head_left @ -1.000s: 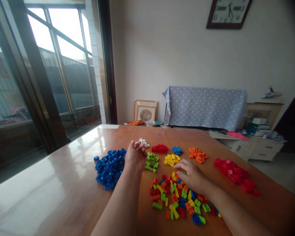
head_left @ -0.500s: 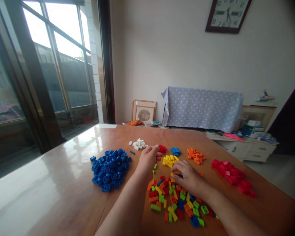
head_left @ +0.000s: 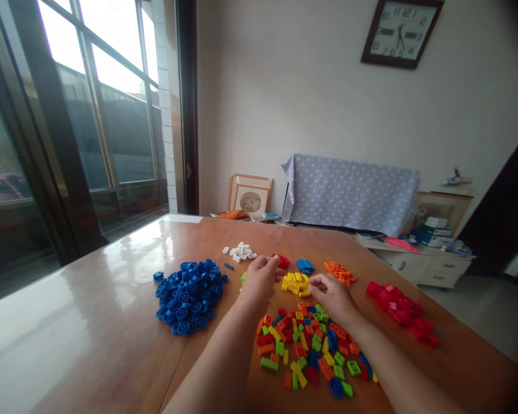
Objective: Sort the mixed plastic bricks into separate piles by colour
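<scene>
My left hand hovers over the middle of the table, its thumb and fingers drawn together; whatever they may pinch is hidden. Just beyond it lies a small pile of red toy bricks, and light green bricks peek out at its left. My right hand is at the right edge of the yellow brick pile, thumb and forefinger closed; I cannot make out what is between them. Below both hands spreads a mixed heap of bricks in red, orange, yellow, green and blue.
A large pile of blue round-ended pieces sits left on the wooden table. White bricks, blue bricks and orange bricks lie farther back. Red pieces line the right side. A cloth-covered object stands behind.
My right hand has moved from the mixed heap up and away to the yellow pile, uncovering more of the heap. My left hand stays almost in place. The view has shifted slightly.
</scene>
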`<state>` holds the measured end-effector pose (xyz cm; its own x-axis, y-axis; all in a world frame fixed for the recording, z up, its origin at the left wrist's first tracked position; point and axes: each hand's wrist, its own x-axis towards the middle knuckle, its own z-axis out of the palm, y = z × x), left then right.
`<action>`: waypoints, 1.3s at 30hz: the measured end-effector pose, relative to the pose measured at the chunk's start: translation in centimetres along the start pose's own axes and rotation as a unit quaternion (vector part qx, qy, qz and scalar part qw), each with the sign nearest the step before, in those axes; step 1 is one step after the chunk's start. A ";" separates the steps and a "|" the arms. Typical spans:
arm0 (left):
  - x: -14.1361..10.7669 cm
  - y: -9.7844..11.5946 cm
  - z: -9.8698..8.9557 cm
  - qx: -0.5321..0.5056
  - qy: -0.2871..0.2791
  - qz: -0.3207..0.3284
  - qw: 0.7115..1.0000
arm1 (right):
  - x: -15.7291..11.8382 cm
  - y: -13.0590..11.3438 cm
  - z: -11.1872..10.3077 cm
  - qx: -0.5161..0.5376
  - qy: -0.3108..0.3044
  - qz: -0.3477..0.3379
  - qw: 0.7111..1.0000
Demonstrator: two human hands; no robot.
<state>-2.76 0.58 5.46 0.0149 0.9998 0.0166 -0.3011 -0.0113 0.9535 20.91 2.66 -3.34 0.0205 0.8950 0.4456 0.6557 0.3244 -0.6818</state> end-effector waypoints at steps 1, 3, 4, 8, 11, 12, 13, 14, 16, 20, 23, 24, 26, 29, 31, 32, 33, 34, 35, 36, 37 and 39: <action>0.0 0.1 0.0 0.002 0.000 0.000 1.000 | 0.0 0.0 0.1 0.003 -0.004 -0.001 1.000; -0.1 0.2 0.1 0.008 0.000 -0.003 1.000 | -0.1 0.0 0.1 0.018 -0.014 0.005 1.000; -0.1 0.2 0.1 0.010 0.001 -0.005 1.000 | -0.1 0.0 0.1 0.027 -0.019 0.010 0.999; -0.4 0.4 0.1 0.014 -0.001 -0.009 1.000 | -0.2 -0.2 -0.1 0.045 -0.021 0.029 0.998; -0.5 0.5 0.2 0.030 -0.003 -0.007 1.000 | -0.4 -1.0 -0.4 0.021 -0.013 0.016 1.000; -0.5 0.5 0.2 0.038 -0.003 -0.006 0.999 | -0.6 -1.5 -0.6 0.009 -0.014 0.003 1.000; -0.6 0.5 0.3 0.045 -0.004 -0.005 0.999 | -0.8 -2.1 -0.7 -0.005 -0.020 -0.012 1.000; -0.6 0.4 0.3 0.050 -0.005 -0.004 0.999 | -1.0 -2.7 -0.9 -0.018 -0.031 -0.028 0.999; -0.6 0.4 0.3 0.058 -0.008 0.000 0.998 | -1.5 -4.1 -1.3 -0.042 -0.070 -0.059 0.995; -0.6 0.3 0.4 0.066 -0.015 0.010 0.998 | -2.6 -6.6 -1.9 -0.087 -0.162 -0.112 0.977; -0.6 0.3 0.4 0.071 -0.019 0.013 0.997 | -3.1 -7.7 -2.0 -0.141 -0.190 -0.143 0.961; -0.5 0.2 0.4 0.071 -0.020 0.014 0.997 | -3.2 -8.0 -2.0 -0.154 -0.195 -0.151 0.957; -0.4 0.2 0.5 0.068 -0.019 0.016 0.997 | -3.3 -8.3 -1.9 -0.164 -0.200 -0.160 0.953; -0.4 0.2 0.4 0.068 -0.021 0.018 0.997 | -3.2 -8.2 -1.7 -0.136 -0.187 -0.155 0.961; -0.4 0.3 0.4 0.070 -0.018 0.020 0.997 | -2.9 -7.5 -1.5 -0.093 -0.154 -0.123 0.976; -0.4 0.3 0.4 0.070 -0.016 0.021 0.997 | -2.5 -6.9 -1.4 -0.066 -0.127 -0.095 0.985; -0.4 0.4 0.4 0.069 -0.013 0.021 0.997 | -2.2 -6.2 -1.2 -0.036 -0.097 -0.063 0.993; -0.5 0.4 0.4 0.067 -0.010 0.021 0.997 | -1.8 -5.3 -1.1 -0.007 -0.064 -0.029 0.998; -0.5 0.5 0.4 0.066 -0.008 0.019 0.998 | -1.4 -4.5 -1.0 0.020 -0.040 -0.001 0.999; -0.5 0.5 0.4 0.065 -0.006 0.017 0.998 | -1.0 -3.7 -0.9 0.043 -0.021 0.020 0.999; -0.5 0.5 0.4 0.064 -0.005 0.015 0.998 | -0.6 -2.9 -0.8 0.058 -0.008 0.037 0.998; -0.5 0.6 0.4 0.060 -0.003 0.014 0.998 | 0.0 -1.7 -0.8 0.072 0.017 0.055 0.996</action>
<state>-2.55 0.11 6.10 0.0142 0.9989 0.0447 -0.1844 -0.0413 0.9820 20.38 1.82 -1.73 0.1122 0.9176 0.3813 0.5324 0.2684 -0.8028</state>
